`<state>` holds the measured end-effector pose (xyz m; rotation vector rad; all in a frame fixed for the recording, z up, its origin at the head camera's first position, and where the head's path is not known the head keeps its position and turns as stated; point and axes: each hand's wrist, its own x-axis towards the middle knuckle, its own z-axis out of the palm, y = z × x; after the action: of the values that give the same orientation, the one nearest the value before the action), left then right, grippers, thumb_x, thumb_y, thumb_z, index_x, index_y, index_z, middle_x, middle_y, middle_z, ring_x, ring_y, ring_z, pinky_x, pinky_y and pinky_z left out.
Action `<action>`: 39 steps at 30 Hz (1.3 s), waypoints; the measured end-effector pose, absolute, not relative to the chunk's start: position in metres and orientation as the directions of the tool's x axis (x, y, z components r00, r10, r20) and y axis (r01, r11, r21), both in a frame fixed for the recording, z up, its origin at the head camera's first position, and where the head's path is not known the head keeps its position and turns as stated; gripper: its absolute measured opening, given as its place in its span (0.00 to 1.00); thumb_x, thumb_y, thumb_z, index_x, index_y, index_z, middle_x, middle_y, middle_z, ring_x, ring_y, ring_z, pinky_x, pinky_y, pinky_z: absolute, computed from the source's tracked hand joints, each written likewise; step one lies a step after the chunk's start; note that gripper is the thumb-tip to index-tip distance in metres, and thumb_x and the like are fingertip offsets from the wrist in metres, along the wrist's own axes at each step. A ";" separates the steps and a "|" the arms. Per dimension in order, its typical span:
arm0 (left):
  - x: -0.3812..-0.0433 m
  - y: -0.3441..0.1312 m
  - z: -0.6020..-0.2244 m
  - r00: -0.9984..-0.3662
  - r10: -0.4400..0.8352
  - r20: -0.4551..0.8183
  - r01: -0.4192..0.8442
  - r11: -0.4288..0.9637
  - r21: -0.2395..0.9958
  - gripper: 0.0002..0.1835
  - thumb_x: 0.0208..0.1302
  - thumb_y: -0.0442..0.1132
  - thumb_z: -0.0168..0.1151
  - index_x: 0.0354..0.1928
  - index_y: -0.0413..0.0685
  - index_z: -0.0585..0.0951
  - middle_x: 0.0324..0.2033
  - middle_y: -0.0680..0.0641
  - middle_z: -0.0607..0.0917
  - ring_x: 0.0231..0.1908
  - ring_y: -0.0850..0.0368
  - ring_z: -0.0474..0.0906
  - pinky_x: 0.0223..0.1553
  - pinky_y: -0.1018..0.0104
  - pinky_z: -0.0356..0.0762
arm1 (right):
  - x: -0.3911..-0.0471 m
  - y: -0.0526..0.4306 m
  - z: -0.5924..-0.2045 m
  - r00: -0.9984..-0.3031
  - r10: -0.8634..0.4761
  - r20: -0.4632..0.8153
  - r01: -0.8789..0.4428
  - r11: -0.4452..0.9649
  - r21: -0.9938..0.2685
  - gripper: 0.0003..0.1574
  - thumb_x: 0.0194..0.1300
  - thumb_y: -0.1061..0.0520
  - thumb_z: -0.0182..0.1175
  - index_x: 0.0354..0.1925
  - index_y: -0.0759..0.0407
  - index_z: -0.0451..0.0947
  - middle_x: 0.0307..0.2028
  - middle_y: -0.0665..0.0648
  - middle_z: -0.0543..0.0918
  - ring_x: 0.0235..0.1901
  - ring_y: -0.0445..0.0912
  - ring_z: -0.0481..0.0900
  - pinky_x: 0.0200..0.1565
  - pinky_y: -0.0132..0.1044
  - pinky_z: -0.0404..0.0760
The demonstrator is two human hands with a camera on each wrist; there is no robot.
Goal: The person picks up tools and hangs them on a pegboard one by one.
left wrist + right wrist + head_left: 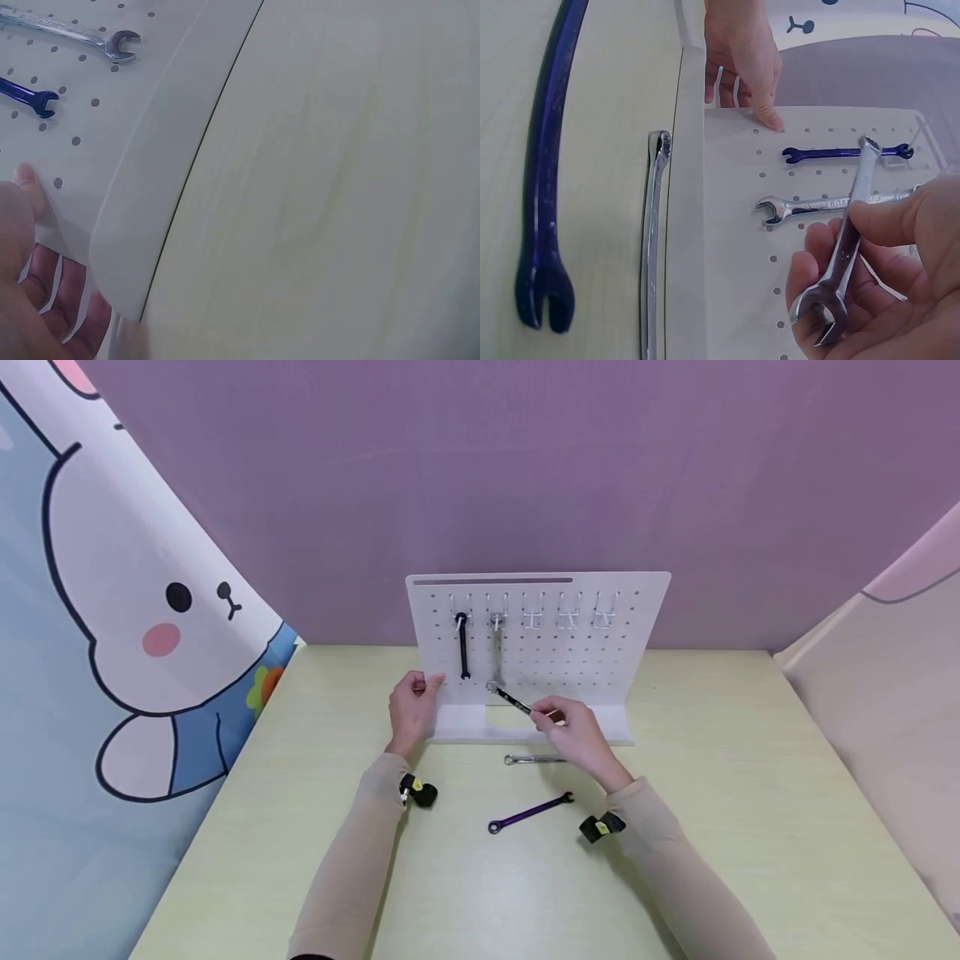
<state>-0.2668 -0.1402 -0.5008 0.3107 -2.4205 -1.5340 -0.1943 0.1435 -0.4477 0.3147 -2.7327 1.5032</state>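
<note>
My right hand (pixel 573 731) pinches a silver combination wrench (pixel 847 240) between thumb and fingers. Its ring end points at the white pegboard (pixel 555 664), and its open end lies by my fingers in the right wrist view. At the board's left edge, my left hand (pixel 412 706) grips with the thumb on the front face and the other fingers behind. A dark blue wrench (pixel 463 647) hangs from the leftmost hook, ring end up. Beside it hangs a silver wrench (pixel 498 647), which the held wrench's ring end overlaps in the head view.
On the table (pixel 465 893), another silver wrench (pixel 535 759) lies along the board's base. Nearer to me lies a purple-blue wrench (pixel 531 812), slanted. Three more hooks (pixel 567 614) line the board's right half. A purple cloth (pixel 540 468) rises behind.
</note>
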 end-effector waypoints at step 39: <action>-0.269 -0.140 -0.504 -0.939 -0.330 0.102 -0.049 0.419 0.906 0.22 0.73 0.55 0.68 0.44 0.40 0.82 0.41 0.39 0.88 0.41 0.46 0.80 0.47 0.57 0.75 | -0.199 0.151 -0.422 -0.988 -0.122 0.090 -0.132 0.404 -0.905 0.18 0.79 0.57 0.60 0.57 0.68 0.83 0.51 0.67 0.87 0.45 0.57 0.87 0.45 0.37 0.86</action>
<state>-0.2693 -0.1398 -0.5037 0.3298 -2.4126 -1.5274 -0.1986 0.1509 -0.4217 0.2373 -2.6241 1.6938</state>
